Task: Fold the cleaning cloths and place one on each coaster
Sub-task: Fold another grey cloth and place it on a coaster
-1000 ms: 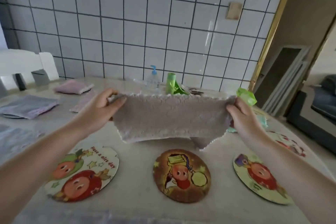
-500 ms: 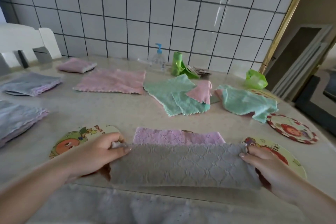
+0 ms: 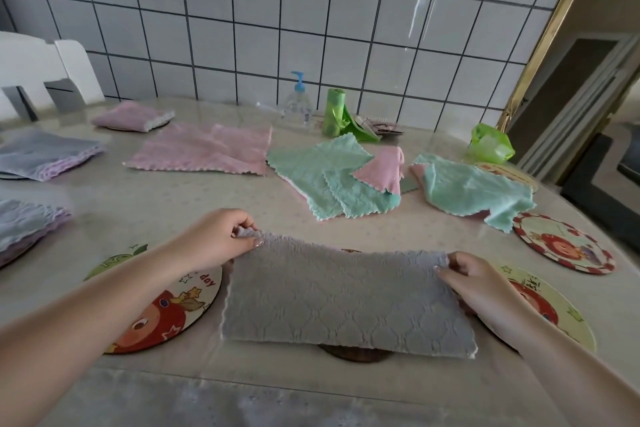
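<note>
At frame centre, the left hand (image 3: 211, 243) and right hand (image 3: 474, 279) pinch the limp, light grey cloth (image 3: 343, 298) by its far corners, the best hold.

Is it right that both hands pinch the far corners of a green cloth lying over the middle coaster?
Not quite: the head view shows the cloth is grey, not green. The left hand and right hand pinch its far corners, and it lies over the middle coaster.

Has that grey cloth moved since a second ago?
Yes. The grey cloth hung in the air in front of the wall tiles; both hands brought it down, and it now lies folded over the middle coaster.
</note>
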The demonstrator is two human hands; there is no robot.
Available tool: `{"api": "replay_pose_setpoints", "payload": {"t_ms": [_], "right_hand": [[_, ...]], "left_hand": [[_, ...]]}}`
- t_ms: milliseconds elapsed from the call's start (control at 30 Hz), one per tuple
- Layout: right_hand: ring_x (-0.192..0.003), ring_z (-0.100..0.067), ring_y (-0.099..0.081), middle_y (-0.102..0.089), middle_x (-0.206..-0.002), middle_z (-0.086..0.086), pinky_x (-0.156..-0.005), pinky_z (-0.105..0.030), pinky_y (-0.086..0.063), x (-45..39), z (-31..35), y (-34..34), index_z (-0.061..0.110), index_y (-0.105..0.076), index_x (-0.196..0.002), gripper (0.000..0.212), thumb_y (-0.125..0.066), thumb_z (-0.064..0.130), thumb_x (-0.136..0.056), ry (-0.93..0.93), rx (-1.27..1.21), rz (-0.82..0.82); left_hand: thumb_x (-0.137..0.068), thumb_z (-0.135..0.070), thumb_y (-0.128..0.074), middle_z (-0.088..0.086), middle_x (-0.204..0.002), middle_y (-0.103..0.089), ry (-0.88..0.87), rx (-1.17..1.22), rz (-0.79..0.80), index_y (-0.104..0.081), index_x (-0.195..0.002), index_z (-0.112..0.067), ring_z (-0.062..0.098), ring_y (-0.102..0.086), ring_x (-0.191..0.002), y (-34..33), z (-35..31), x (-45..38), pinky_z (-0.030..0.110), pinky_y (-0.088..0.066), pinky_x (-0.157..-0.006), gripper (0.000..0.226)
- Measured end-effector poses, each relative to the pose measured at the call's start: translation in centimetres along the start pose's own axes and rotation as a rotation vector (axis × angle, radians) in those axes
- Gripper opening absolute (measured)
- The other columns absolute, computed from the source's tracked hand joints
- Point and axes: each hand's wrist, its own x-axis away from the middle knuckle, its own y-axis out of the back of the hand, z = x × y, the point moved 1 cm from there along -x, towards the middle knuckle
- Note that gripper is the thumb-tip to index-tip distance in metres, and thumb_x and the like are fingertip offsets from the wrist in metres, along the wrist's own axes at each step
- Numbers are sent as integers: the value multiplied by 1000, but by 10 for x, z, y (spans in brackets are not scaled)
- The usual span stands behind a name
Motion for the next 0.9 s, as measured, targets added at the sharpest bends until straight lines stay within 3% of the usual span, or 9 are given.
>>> {"api": "replay_pose_setpoints", "payload": {"t_ms": [100, 167, 233, 300, 367, 433, 567, 700, 900], "right_hand": [[-78, -21, -68, -72, -84, -1, -76, -46, -53, -4, 1, 1, 21, -66, -85, 9, -58, 23, -87, -10, 4, 0], [-72, -17, -66, -70, -79, 2, -66, -38, -52, -6, 5, 1, 21, -66, -84, 9, -58, 22, -88, -8, 29, 28], [-70, -15, -66, -69, -79, 2, -59, -28, -47, -11, 10, 0, 18, -67, -89, 11, -60, 26, -87, -17, 64, 87], [-79, -20, -67, -70, -85, -7, -63, -27, -43, -16, 15, -2, 6, -66, -94, 29, -63, 33, -85, -6, 138, 134], [-74, -24, -61, -59, -75, -13, -59, -29, -34, -20, 18, -4, -3, -60, -84, 38, -63, 35, -84, 16, 210, 152], [-72, -26, -55, -52, -76, -8, -61, -29, -31, -20, 22, -3, 7, -55, -78, 28, -63, 32, -85, 47, 214, 152], [-93, -30, -58, -62, -102, -17, -89, -38, -43, -21, 23, 2, 14, -56, -97, 21, -65, 27, -84, 53, 37, 110], [-73, -19, -49, -55, -82, -8, -63, -31, -32, -29, 15, 2, 16, -53, -85, 19, -71, 21, -80, 63, 30, 49], [-76, -8, -59, -64, -86, 8, -64, -25, -44, -30, 1, 5, 24, -61, -81, 8, -67, 28, -82, 153, 325, -70]], "left_hand": [[-85, -28, -64, -2, -85, -62, -5, -52, 10, -62, -87, -18, 16, -59, -77, -5, 6, -10, 31, -48, -68, 10], [-84, -30, -64, -4, -82, -62, -23, -80, 37, -61, -84, -22, 13, -57, -73, -9, 10, -12, 27, -45, -64, 8], [-83, -33, -65, -4, -87, -61, -47, -129, 73, -61, -83, -27, 13, -57, -79, -12, 12, -13, 28, -46, -70, 7], [-81, -34, -67, -3, -92, -61, -62, -151, 97, -60, -82, -30, 14, -57, -86, -12, 12, -13, 31, -47, -77, 8], [-80, -32, -69, -3, -91, -63, -67, -130, 108, -62, -82, -30, 14, -59, -86, -11, 11, -13, 33, -49, -79, 8], [-79, -31, -69, -7, -91, -64, -74, -109, 114, -63, -83, -28, 11, -59, -86, -10, 12, -13, 32, -50, -79, 8], [-81, -30, -68, -9, -92, -62, -81, -89, 120, -64, -86, -25, 8, -57, -86, -12, 12, -13, 32, -50, -80, 8], [-79, -31, -69, -3, -91, -64, -71, -69, 101, -64, -85, -24, 14, -58, -85, -12, 11, -12, 36, -51, -80, 10], [-79, -35, -69, -4, -84, -62, -63, -100, 47, -61, -82, -23, 13, -58, -79, -11, 11, -10, 29, -47, -73, 14]]}}
